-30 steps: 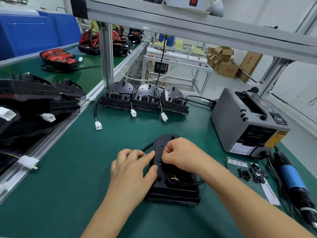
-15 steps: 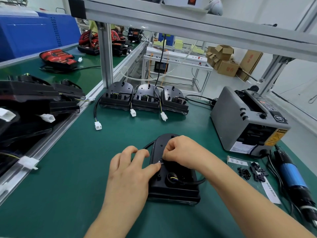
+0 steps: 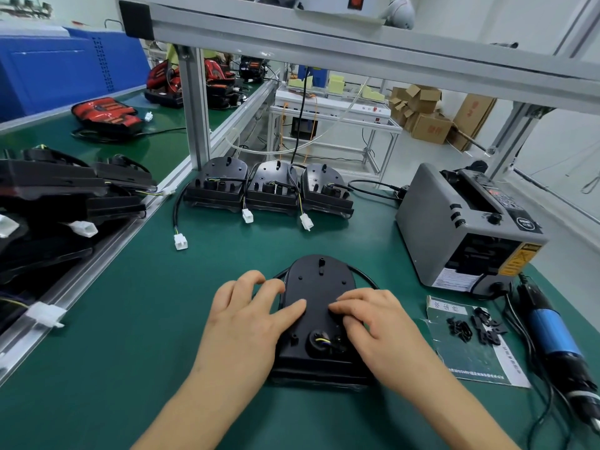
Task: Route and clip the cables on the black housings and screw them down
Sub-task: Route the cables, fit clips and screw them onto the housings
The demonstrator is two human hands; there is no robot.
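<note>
A black housing (image 3: 319, 287) lies flat on the green mat right in front of me. Its black cable (image 3: 365, 276) loops round the far end from left to right, and yellow wires show in a round opening (image 3: 319, 341) near me. My left hand (image 3: 250, 316) rests on the housing's left edge, thumb on the top face and fingertips by the cable. My right hand (image 3: 373, 326) lies on the right side with bent fingertips pressing on the top face. I see nothing held between its fingers.
Three more housings (image 3: 272, 186) with white connectors stand in a row at the back. A grey tape dispenser (image 3: 461, 228) is at the right. In front of it lie small black clips (image 3: 474, 326) on a sheet and a blue electric screwdriver (image 3: 552, 332). Stacked housings (image 3: 48, 196) fill the left.
My right hand has moved from the housing's middle, where its fingertips pinched something small, toward me and to the right. The left thumb slid onto the top face. The far half now shows.
</note>
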